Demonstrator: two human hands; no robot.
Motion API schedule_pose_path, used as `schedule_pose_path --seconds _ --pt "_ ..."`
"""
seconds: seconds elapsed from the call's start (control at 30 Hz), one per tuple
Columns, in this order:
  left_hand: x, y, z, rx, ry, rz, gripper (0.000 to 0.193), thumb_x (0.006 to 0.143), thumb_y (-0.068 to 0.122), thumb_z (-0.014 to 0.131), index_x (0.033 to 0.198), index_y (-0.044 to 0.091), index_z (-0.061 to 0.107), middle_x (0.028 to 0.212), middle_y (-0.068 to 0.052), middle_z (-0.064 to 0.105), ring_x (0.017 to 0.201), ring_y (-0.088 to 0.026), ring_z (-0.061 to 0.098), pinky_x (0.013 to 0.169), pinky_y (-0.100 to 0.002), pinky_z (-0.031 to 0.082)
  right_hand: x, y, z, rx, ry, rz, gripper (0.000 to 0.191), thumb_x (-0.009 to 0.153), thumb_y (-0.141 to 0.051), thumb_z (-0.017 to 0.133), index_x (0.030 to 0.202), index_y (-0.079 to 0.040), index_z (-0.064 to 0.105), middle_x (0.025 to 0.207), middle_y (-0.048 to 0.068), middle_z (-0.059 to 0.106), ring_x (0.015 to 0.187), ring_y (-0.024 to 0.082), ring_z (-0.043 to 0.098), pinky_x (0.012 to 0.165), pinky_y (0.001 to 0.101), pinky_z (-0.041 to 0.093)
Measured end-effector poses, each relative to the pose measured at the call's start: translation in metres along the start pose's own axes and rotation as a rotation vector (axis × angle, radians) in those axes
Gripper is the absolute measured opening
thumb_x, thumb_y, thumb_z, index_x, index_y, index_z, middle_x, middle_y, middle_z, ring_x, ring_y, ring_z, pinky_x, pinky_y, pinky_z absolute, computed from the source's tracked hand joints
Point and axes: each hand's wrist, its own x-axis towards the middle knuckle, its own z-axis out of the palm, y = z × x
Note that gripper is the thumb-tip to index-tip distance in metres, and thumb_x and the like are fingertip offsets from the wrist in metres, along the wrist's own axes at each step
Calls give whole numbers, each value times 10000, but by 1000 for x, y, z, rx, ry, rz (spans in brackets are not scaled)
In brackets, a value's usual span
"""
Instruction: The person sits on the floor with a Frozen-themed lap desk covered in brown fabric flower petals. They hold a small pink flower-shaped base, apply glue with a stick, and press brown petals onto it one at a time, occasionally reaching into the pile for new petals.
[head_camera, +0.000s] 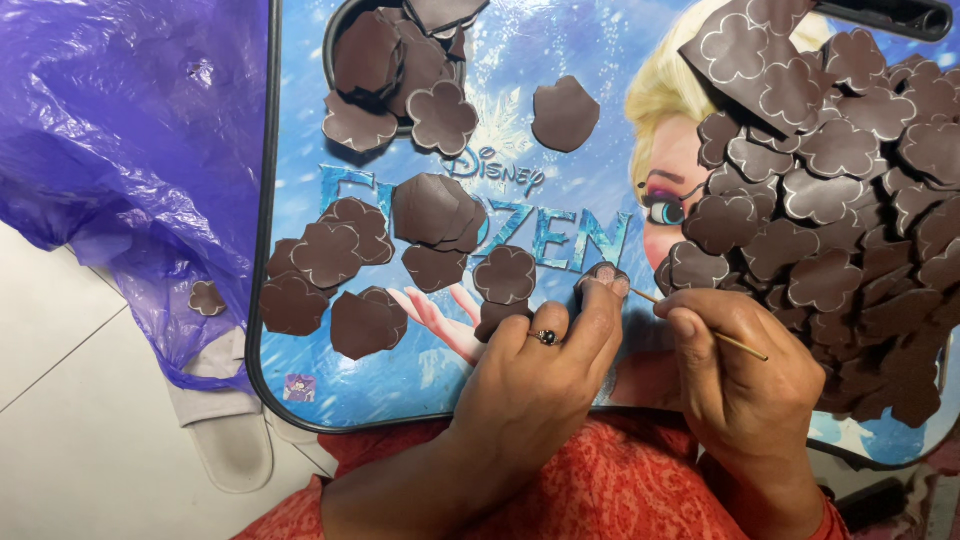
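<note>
Left hand (540, 365) pinching a brown flower-shaped cutout (604, 276) at tabletop (300, 350) centre; right hand (745, 365) clamped on thin stick (700, 328); likely light, floppy, easily creased; best gripped by an edge.

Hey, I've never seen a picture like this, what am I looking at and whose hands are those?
This is one view from a camera worn on a person's head, looking down at their own two bare hands. They work over a blue picture-printed lap tray. Brown flower-shaped foam cutouts lie on it, a big heap on the right and smaller piles on the left. The left hand, wearing a ring, presses one brown piece under its fingertips. The right hand holds a thin stick pointed at that piece. A purple plastic bag lies off to the left.
</note>
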Motion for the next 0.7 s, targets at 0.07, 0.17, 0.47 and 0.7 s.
schedule_pose_path --seconds 0.07,0.17,0.47,0.7 --pt "0 0 0 -11 -3 0 506 939 216 572 1420 77 647 1284 3 612 840 -114 510 661 -247 374 0 -1 -1 -9 -5 10 72 1047 -87 672 1034 -19 696 936 86 719 766 175 684 675 275 519" --pt "-1 0 0 -44 1 -7 517 924 210 572 1418 76 643 1309 0 612 834 -120 510 659 -253 377 -2 -3 -1 -4 -12 -1 72 1053 -85 669 1026 -21 686 931 84 712 747 176 675 654 262 513" --pt "-2 -2 1 -87 -28 1 542 911 194 582 1434 61 632 1333 -8 592 828 -128 512 650 -260 384 -2 -3 3 35 2 0 79 1065 -89 658 1031 -23 687 920 78 710 732 152 668 638 253 516" --pt "0 -6 0 -176 -10 -4 536 899 191 587 1415 57 641 1339 -17 591 840 -146 524 665 -275 401 -1 -2 -1 43 13 -28 72 1075 -88 655 1046 -27 679 933 77 715 717 139 671 649 250 511"
